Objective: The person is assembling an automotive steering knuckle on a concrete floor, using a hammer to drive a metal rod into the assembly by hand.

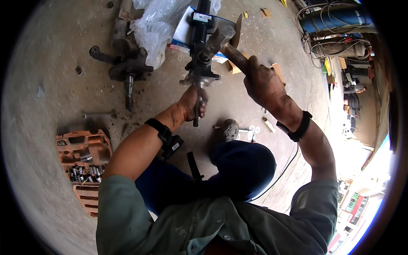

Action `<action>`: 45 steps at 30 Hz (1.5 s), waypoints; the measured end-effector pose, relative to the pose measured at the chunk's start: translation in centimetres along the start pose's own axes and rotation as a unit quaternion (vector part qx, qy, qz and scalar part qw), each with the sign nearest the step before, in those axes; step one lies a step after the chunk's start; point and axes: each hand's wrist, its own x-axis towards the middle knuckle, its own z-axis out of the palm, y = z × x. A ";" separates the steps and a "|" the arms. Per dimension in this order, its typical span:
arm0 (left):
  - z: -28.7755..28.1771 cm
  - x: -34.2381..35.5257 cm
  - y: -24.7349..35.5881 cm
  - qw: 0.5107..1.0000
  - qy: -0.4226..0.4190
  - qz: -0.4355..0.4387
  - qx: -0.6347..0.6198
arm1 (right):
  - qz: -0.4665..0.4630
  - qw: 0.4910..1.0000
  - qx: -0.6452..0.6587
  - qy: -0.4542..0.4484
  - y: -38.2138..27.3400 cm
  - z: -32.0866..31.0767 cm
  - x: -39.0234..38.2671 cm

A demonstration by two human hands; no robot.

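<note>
My left hand (194, 102) is wrapped round the metal spindle of a steering knuckle (200, 76), whose tip sticks out below my fingers. The knuckle is joined to a black strut (199, 29) that runs away from me toward the top of the view. In my right hand (265, 87) is a hammer (235, 58), gripped by its wooden handle. Its grey head lies over the upper part of the knuckle in this view; whether it touches cannot be made out. Both hands are darkened with grime.
A second, dirty strut and knuckle (127, 70) lies on the floor to the left. Near it are clear plastic wrapping (153, 36), a wrench (97, 115) and an orange socket case (87, 144). Cardboard pieces (278, 72) lie beyond my right hand. Gas cylinders (335, 19) with hoses are at far right.
</note>
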 end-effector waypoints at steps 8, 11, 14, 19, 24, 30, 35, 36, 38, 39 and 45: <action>-0.6 -1.0 0.3 0.999 0.018 0.022 0.017 | -0.028 0.984 0.000 0.177 -1.7 -7.4 2.6; -0.8 -1.1 0.4 1.000 0.015 0.021 0.015 | -0.041 0.973 0.008 0.229 -1.7 -6.3 2.9; 0.1 -0.2 0.1 1.000 0.003 0.012 0.012 | -0.011 1.000 -0.008 0.026 0.4 1.0 0.6; -0.1 -0.5 0.2 1.000 0.012 0.011 0.021 | -0.007 1.000 -0.011 0.004 0.1 -2.4 1.7; -0.9 -0.9 0.3 0.999 0.023 0.018 0.015 | -0.013 0.958 0.005 0.286 -1.9 -7.2 3.8; -0.7 0.4 0.0 1.000 0.002 0.008 0.009 | -0.029 0.997 -0.024 -0.062 -0.3 1.2 0.7; -0.4 -0.7 0.3 1.000 0.011 0.017 0.006 | -0.019 0.994 -0.065 0.082 -2.2 -5.3 3.0; -0.5 -0.5 0.1 1.000 0.006 0.017 0.001 | -0.039 0.985 -0.062 0.153 -1.9 -6.6 3.5; -0.8 -0.7 0.2 1.000 0.010 0.019 -0.003 | -0.049 0.970 -0.044 0.235 -3.1 -7.6 3.8; -1.0 -0.9 0.2 1.000 0.019 0.019 -0.002 | -0.054 0.959 -0.034 0.276 -3.5 -7.5 3.9; -0.1 0.3 0.3 1.000 0.006 0.024 0.016 | -0.016 0.998 -0.038 -0.055 -0.1 0.9 1.0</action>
